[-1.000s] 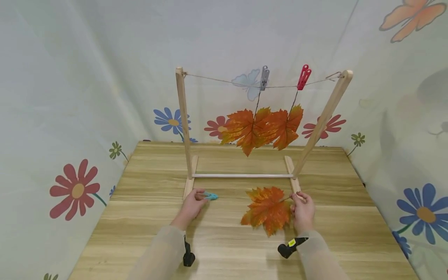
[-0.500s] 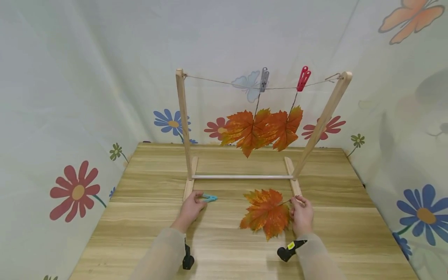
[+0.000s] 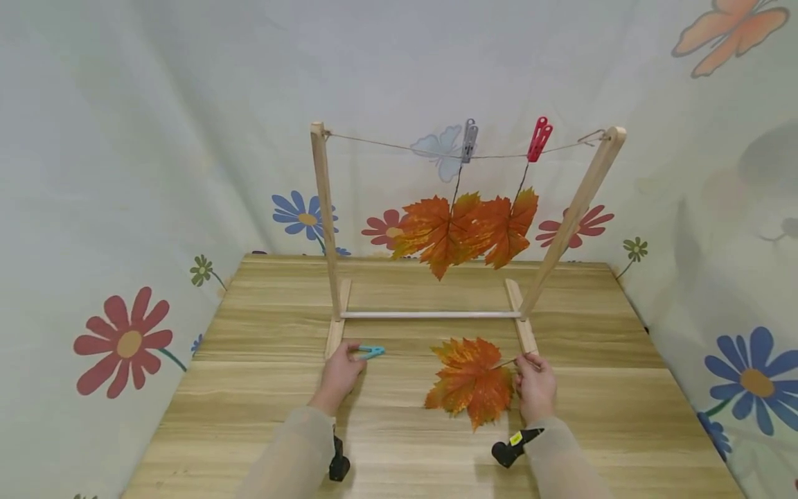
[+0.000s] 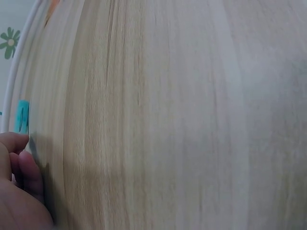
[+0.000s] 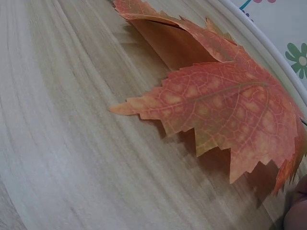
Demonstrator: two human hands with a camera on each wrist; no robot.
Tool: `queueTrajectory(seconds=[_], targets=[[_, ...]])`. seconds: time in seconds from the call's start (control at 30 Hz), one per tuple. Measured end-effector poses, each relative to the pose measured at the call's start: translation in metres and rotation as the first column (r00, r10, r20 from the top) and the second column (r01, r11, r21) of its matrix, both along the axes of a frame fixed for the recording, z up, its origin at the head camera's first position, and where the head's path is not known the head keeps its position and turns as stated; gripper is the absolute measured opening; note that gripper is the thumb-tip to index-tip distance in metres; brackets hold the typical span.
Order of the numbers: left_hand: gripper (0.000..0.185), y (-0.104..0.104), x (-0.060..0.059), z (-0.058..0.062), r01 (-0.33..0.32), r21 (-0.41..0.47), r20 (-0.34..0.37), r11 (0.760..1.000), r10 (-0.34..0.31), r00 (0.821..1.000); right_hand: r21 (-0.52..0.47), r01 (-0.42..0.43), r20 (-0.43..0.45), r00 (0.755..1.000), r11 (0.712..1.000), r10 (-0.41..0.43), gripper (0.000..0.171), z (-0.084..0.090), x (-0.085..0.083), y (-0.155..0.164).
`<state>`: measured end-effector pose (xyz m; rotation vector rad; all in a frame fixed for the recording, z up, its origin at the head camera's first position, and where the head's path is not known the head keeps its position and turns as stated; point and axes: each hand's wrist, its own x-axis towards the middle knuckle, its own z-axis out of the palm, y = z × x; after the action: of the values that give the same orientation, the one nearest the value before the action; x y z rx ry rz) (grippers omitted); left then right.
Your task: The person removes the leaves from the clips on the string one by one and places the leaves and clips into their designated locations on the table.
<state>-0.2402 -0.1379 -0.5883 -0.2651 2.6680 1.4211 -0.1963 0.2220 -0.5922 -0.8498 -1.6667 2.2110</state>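
Pale walls (image 3: 386, 69), printed with flowers and butterflies, surround a wood-grain table (image 3: 249, 388). Taking the middle of the head view as the dial's centre, a wooden rack (image 3: 327, 215) stands on the table, its white bar (image 3: 430, 315) low down near 5 o'clock and its string (image 3: 380, 143) running between post tops at 11 and 2. On the string, a grey peg (image 3: 469, 142) at 1 o'clock holds the stem of a first leaf (image 3: 439, 232); a red peg (image 3: 539, 140) at 2 holds that of a second leaf (image 3: 510, 232). Both leaves hang stem up, their edges overlapping in this view.

At 7 o'clock the left hand (image 3: 339, 374) pinches a turquoise peg (image 3: 372, 352) between thumb and finger, its free end pointing to 3. Between 4 and 5, the right hand (image 3: 536, 388) pinches the stem of a third leaf (image 3: 472, 384), its blade lying towards 9 from that hand, low over the table; whether it touches the wood I cannot tell. In the right wrist view one lobe is folded up, with shadow beneath the toothed edge.
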Motion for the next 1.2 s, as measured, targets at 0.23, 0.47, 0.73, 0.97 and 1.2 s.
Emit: queueTrajectory(seconds=[0.23,0.47,0.73,0.97,1.2], targets=[[0.038,0.001,0.002,0.003,-0.003,-0.043,-0.012,0.999,0.003,1.000,0.012,-0.013,0.028,1.000,1.000,0.012,0.041,0.003,0.001,-0.001],[0.038,0.002,0.000,-0.001,-0.031,-0.095,-0.020,0.995,0.030,0.999,-0.008,-0.005,0.014,1.000,1.000,0.006,0.041,0.003,-0.002,-0.001],[0.043,0.002,-0.001,-0.004,-0.028,-0.078,-0.018,0.997,0.026,0.999,0.004,-0.011,0.035,0.999,1.000,0.011,0.040,-0.004,-0.002,0.002],[0.048,0.000,0.000,-0.005,-0.015,0.002,-0.015,1.000,0.015,1.000,0.051,-0.015,0.070,0.998,0.999,0.012,0.039,-0.008,-0.002,0.003],[0.047,0.000,0.001,-0.004,-0.048,0.053,-0.043,0.997,0.050,0.998,0.067,-0.015,0.078,0.997,0.998,0.010,0.041,-0.007,0.000,0.004]])
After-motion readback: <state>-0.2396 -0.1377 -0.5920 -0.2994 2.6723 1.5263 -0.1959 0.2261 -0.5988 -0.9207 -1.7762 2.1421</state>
